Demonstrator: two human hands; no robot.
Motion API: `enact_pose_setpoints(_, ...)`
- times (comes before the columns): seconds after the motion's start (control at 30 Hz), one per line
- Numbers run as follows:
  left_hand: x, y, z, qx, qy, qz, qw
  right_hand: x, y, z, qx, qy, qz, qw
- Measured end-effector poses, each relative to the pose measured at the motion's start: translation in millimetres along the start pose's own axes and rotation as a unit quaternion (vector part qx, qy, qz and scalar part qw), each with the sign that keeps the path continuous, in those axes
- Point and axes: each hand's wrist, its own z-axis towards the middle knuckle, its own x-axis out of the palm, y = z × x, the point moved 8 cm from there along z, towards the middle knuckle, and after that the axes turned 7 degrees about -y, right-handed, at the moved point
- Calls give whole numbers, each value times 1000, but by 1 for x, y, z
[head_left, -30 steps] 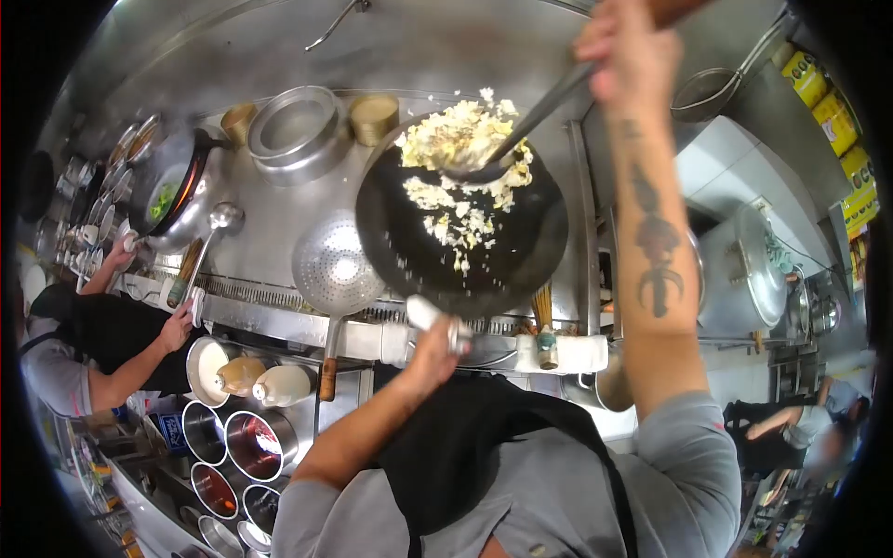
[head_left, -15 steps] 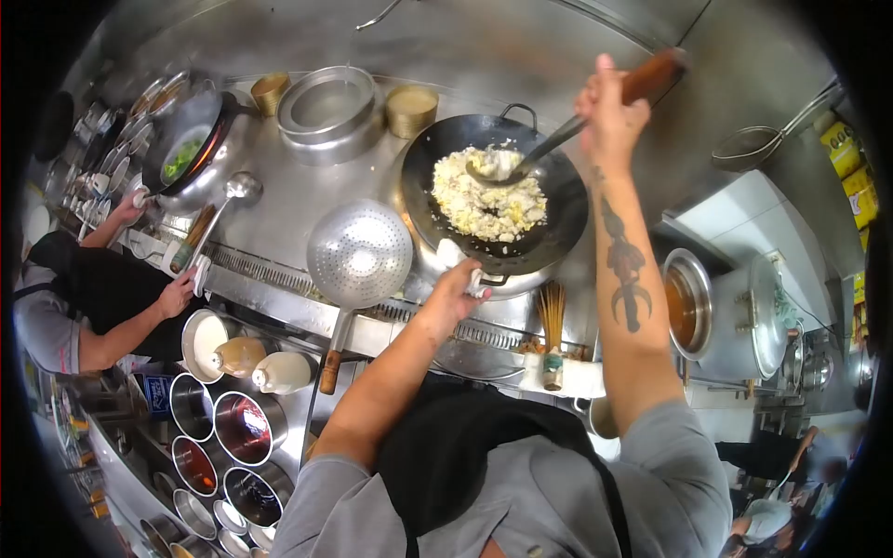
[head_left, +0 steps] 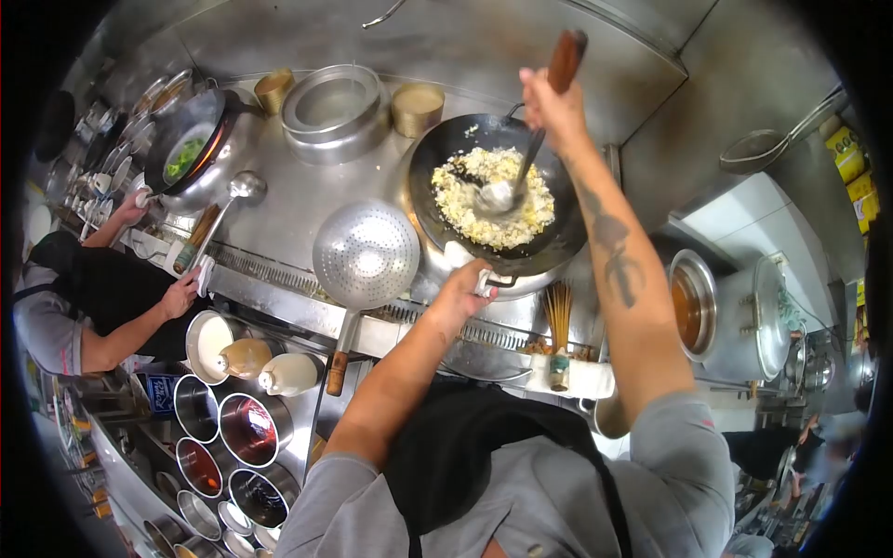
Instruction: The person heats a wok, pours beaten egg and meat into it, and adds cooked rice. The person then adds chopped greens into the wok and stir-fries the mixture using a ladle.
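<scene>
"Looking at the wok [head_left: 445, 147], where was the ladle [head_left: 530, 160]?"

"Its head [head_left: 499, 196] sat in the rice [head_left: 513, 229], about mid-wok; its shaft slanted up over the wok's far right side, and the right hand [head_left: 553, 106] was curled round it there, below the wooden end [head_left: 566, 61]; blur hid how each finger lay."

"Which relation mattered most; how did that head lie from each hand?"

"From the right hand it lay down the shaft, toward the wok's middle, to the left and closer to the body; from the left hand [head_left: 463, 290] it lay past the wok's near rim, farther out and a little right; only the right hand held the ladle."

"And the left?"

"Folded, not spread; it pinched a white cloth [head_left: 458, 253] at the wok's near rim, just beside the near ear [head_left: 503, 283]; whether it gripped the ear too, I couldn't tell."

"Which way did the ladle point?"

"Head low, toward the wok's near left; wooden end high, toward its far right; the long axis was diagonal."

"The wok's own line?"

"Ear to ear, it ran nearly straight outward; the far ear [head_left: 514, 112] showed just left of the right hand."
</scene>
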Motion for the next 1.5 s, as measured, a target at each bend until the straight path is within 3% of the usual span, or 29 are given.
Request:
enact_pose_setpoints(0.13, 2, -2, 4, -17, 14, 3, 1000, -7, 74, -34, -30, -34, -2, 999)
enact_pose_setpoints(0.2, 2, -3, 0, -6, 14, 44, 999, -16, 36, -45, 12, -21, -14, 1000)
enact_pose_setpoints(0.27, 2, 0, -15, 32, 5, 1, 999, -40, -16, -27, -34, -57, -59, 996)
enact_pose_setpoints(0.33, 4, 23, -71, 72, 7, 5, 997, -64, 26, -16, 13, -104, -187, 977)
enact_pose_setpoints(0.37, -1, 40, -88, 69, 26, -8, 997, -87, 39, 5, -28, -112, -168, 979)
enact_pose_setpoints(0.4, -1, 50, -123, 50, 11, 20, 998, -105, 49, 15, 22, -145, -19, 989)
enact_pose_setpoints(0.47, 5, 55, -162, 36, -11, 61, 997, -132, 89, 28, -31, -167, 101, 980)
enact_pose_setpoints(0.5, 6, 46, -153, 108, 52, 122, 985, -134, 84, 25, -26, -167, 113, 979)
enact_pose_setpoints(0.53, 13, 39, -139, 83, 51, 84, 992, -132, 85, 24, -31, -165, 126, 978)
enact_pose_setpoints(0.6, 26, 24, -111, 32, 44, 6, 998, -106, 49, -9, -50, -211, -65, 974)
enact_pose_setpoints(0.67, -27, 55, -59, 80, 46, 17, 996, -83, 22, -18, -85, -179, 58, 979)
enact_pose_setpoints(0.73, -75, 86, -68, 52, 57, 48, 996, -66, 65, -22, -94, -142, 56, 984)
enact_pose_setpoints(0.8, -73, 86, -94, 34, 43, 31, 998, -56, 121, -16, -152, -95, 45, 983)
enact_pose_setpoints(0.83, -61, 64, -99, 193, 81, 143, 967, -56, 135, -18, -133, -104, 71, 983)
enact_pose_setpoints(0.93, -5, 3, -112, 272, 68, 189, 941, -53, 143, -33, -81, -108, 102, 986)
enact_pose_setpoints(0.97, 0, 1, -117, 240, 25, 186, 952, -54, 147, -34, -70, -106, 103, 987)
enact_pose_setpoints(1.0, 6, 23, -110, 14, -46, -42, 998, -53, 157, -27, -72, -97, 105, 987)
enact_pose_setpoints(1.07, 33, 24, -162, 40, 31, 16, 999, -64, 152, -22, -76, -144, 44, 986)
enact_pose_setpoints(1.13, 29, 18, -143, 33, -13, -19, 999, -81, 102, -19, -94, -170, -50, 980)
enact_pose_setpoints(1.2, 17, 23, -113, 108, 65, 19, 992, -81, 21, -31, -69, -204, 19, 976)
enact_pose_setpoints(1.27, -49, 70, -53, 64, 54, 13, 996, -79, 40, -34, -93, -169, 49, 980)
enact_pose_setpoints(1.33, -63, 86, -90, 59, 27, 49, 997, -80, 108, -39, -172, -167, 45, 970)
enact_pose_setpoints(1.4, -44, 70, -109, 83, -12, 52, 995, -101, 168, -42, -181, -201, -51, 961)
enact_pose_setpoints(1.47, -32, 37, -69, 106, 38, 15, 993, -87, 231, -72, -162, -247, 88, 951)
enact_pose_setpoints(1.5, -21, 17, -54, 103, 61, 47, 992, -87, 237, -71, -208, -194, 111, 952)
